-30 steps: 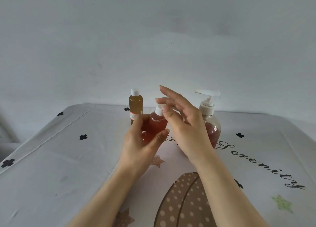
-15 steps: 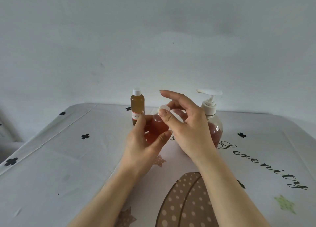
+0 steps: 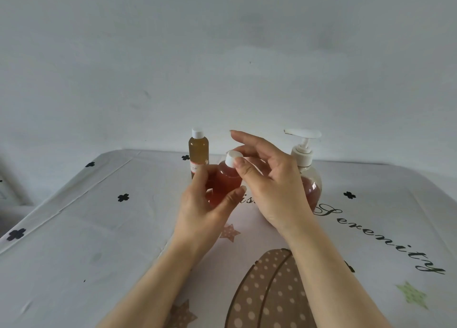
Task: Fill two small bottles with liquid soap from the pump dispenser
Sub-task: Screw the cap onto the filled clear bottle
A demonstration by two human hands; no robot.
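My left hand (image 3: 202, 204) grips a small clear bottle (image 3: 226, 182) full of reddish soap, held above the table and tilted slightly toward me. My right hand (image 3: 269, 179) pinches the bottle's white cap (image 3: 232, 157) between thumb and fingers, index finger raised. A second small bottle (image 3: 198, 152) with amber liquid and a white cap stands upright behind, to the left. The pump dispenser (image 3: 306, 169), clear with pink soap and a white pump head, stands behind my right hand, partly hidden by it.
A white tablecloth (image 3: 99, 228) with black clover marks, brown stars, a dotted brown shape and script lettering covers the table. A plain grey wall rises right behind the table's far edge.
My right hand has closed its thumb and fingers onto the bottle's white cap, and the bottle has tipped a little toward me in my left hand.
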